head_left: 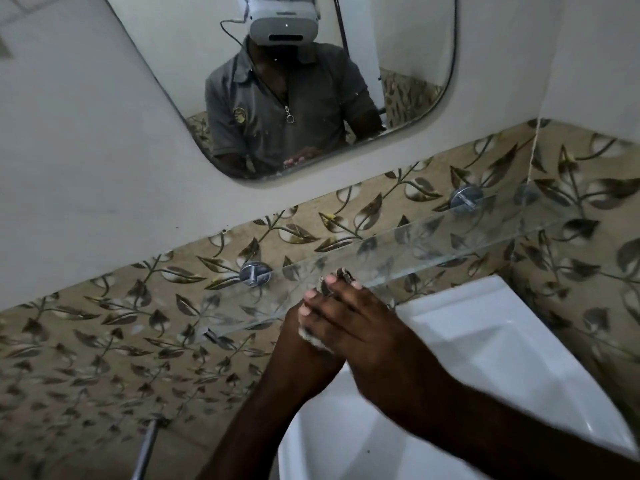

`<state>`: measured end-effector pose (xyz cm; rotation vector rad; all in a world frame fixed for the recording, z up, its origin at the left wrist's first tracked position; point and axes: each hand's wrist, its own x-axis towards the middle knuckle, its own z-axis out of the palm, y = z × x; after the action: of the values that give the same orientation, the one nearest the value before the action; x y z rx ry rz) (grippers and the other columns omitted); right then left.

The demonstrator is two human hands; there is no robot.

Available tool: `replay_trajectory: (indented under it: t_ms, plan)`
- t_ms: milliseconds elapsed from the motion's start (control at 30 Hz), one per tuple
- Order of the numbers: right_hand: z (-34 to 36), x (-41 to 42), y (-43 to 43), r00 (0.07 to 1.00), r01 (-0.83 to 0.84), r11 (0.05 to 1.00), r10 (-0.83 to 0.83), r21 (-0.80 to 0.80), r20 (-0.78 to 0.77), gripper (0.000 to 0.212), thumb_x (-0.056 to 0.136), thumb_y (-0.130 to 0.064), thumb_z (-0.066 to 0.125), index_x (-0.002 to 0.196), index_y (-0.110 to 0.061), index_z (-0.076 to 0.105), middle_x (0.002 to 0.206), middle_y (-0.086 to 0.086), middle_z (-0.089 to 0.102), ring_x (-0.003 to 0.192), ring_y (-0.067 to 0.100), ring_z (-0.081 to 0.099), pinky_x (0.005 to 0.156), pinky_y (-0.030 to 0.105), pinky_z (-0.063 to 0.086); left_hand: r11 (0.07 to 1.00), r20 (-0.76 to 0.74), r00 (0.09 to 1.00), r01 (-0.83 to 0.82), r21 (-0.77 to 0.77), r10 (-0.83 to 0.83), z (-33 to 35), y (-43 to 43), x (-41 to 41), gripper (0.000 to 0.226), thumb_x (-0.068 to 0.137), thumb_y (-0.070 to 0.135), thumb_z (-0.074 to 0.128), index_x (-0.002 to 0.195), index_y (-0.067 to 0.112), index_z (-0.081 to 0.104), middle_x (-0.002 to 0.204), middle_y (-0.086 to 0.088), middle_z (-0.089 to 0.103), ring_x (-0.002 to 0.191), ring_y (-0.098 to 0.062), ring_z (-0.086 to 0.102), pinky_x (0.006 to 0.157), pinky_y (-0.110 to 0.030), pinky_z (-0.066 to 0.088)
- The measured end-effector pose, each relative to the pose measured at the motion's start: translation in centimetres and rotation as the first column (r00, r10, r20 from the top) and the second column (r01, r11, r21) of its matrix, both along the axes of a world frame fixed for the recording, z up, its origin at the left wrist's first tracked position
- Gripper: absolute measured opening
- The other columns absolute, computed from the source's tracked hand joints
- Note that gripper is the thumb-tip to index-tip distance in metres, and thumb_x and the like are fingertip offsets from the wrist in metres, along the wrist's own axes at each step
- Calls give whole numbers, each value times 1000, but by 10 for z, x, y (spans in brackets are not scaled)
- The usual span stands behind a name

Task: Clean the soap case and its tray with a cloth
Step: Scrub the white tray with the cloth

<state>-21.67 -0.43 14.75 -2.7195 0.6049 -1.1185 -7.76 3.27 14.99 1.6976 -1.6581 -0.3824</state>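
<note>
My two hands meet in front of the glass shelf, above the white sink. My right hand lies across my left hand and hides most of it. A dark patterned cloth pokes out at my right fingertips, which press on it. A small whitish piece shows between the two hands; I cannot tell whether it is the soap case or its tray. My left fingers are hidden.
The shelf hangs on two round metal mounts against leaf-patterned tiles. A mirror above reflects a person in a grey shirt and headset. A metal pipe runs at the lower left.
</note>
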Motion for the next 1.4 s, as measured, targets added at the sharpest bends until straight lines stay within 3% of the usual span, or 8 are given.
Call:
replay_trajectory:
  t_ms: [167, 300, 467, 667, 833, 1033, 1200, 1400]
  plan:
    - [11, -2, -11, 990, 95, 963, -119, 251, 80, 51, 84, -6, 36, 128, -10, 62, 136, 8, 59, 133, 25, 47, 116, 40, 33, 989, 92, 994, 69, -130, -58, 12, -7, -12, 28, 68, 0, 61, 90, 17, 64, 86, 15, 63, 81, 10, 59, 70, -5, 41]
    - [5, -1, 3, 1000, -5, 997, 6, 76, -11, 54, 81, -2, 39, 129, -11, 61, 137, 7, 59, 134, 29, 46, 114, 44, 32, 982, 157, 986, 84, -167, -58, 9, -2, -9, 23, 78, 4, 57, 96, 14, 66, 94, 25, 55, 90, 24, 51, 74, 3, 37]
    - [14, -12, -26, 991, -26, 918, -28, 396, 132, 61, 75, 5, 40, 130, -10, 60, 139, 5, 56, 136, 18, 44, 118, 31, 27, 986, 32, 999, 35, -160, -30, 9, -7, -16, 43, 65, 2, 62, 106, 14, 63, 94, 10, 66, 86, 6, 60, 75, -8, 43]
    - [5, -5, 6, 999, -55, 997, 54, 46, 4, 56, 81, -4, 37, 132, -11, 58, 143, 7, 52, 140, 28, 38, 117, 41, 25, 998, -25, 1000, -2, -62, 0, 1, 2, -7, 35, 79, -4, 66, 111, 8, 63, 111, -15, 69, 87, 6, 60, 75, 2, 40]
    - [15, -13, -22, 974, -75, 882, -36, 465, 225, 65, 78, 13, 43, 138, -10, 51, 147, 3, 46, 141, 16, 38, 118, 28, 26, 974, -39, 997, 54, -220, -64, 11, -4, -16, 45, 65, 1, 60, 108, 16, 64, 95, 5, 68, 87, -8, 65, 74, -21, 51]
    - [4, -2, 8, 998, -37, 994, 32, 105, 51, 57, 81, -3, 39, 133, -14, 58, 146, 5, 49, 143, 22, 31, 119, 37, 22, 973, 28, 999, 34, -230, -28, 11, 1, -5, 41, 75, -1, 59, 93, 36, 59, 83, 23, 62, 82, 15, 59, 69, -10, 46]
    - [10, -7, -17, 959, -95, 847, -63, 523, 276, 66, 78, 15, 42, 136, -14, 54, 145, -4, 47, 140, 12, 39, 116, 29, 32, 977, -36, 998, 45, -207, -53, 8, -1, -10, 41, 66, 11, 60, 107, 16, 64, 93, 6, 69, 81, -9, 65, 70, -26, 52]
    - [8, 3, 12, 993, -59, 972, 33, 228, 116, 58, 79, 6, 48, 133, -11, 58, 146, 6, 48, 143, 24, 31, 118, 35, 25, 959, -39, 998, 31, -282, -44, 6, 0, -2, 34, 80, 23, 55, 111, 9, 62, 106, 1, 66, 103, -13, 65, 86, -20, 50]
